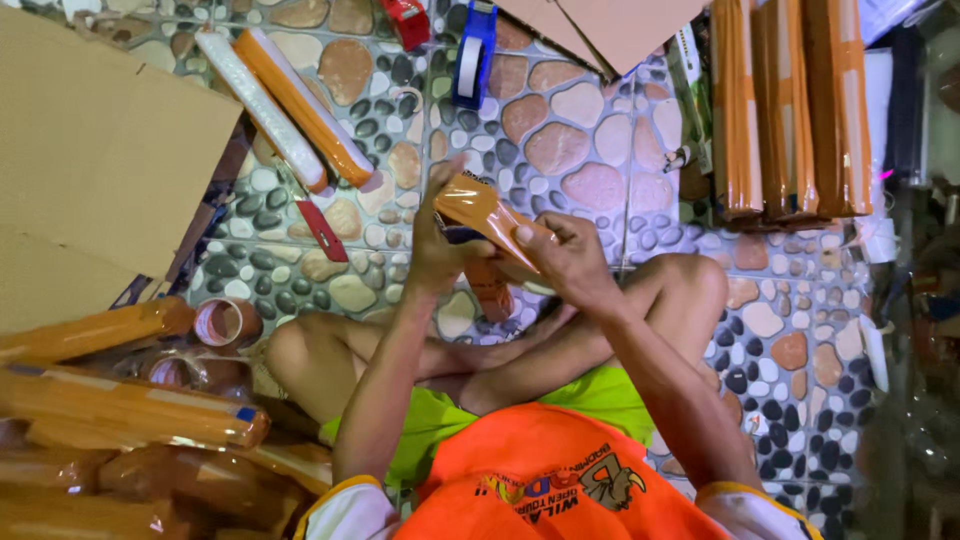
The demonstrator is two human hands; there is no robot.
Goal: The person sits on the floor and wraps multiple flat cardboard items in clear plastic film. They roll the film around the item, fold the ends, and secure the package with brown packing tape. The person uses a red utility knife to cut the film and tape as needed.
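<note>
package: a long narrow orange-wrapped package point(487, 215), held up over the person's crossed legs, so everything below is placed off this one
long axis: runs on a slant, upper end toward the left hand, lower end toward the right and down to the lap
left hand point(440, 245): clasped round the upper end, thumb pointing up past it, fingers hidden behind, so honestly can't see how tight
right hand point(568, 262): wrapped over the lower half from the other side, thumb pressed flat on the orange wrap
which is nearer: pretty even, both are touching it, left at the top, right a bit lower
blue tape dispenser point(474, 52): on the floor well beyond the package's upper end
two long wrapped tubes point(290, 100): beyond and to the left of it, one white, one orange, lying side by side
stack of finished orange packages point(785, 105): beyond and to the right
tape roll point(226, 322): left of it, near the knee
floor point(570, 130): pebble-pattern tile, cardboard sheets lying around, fairly dim cluttered spot
</note>
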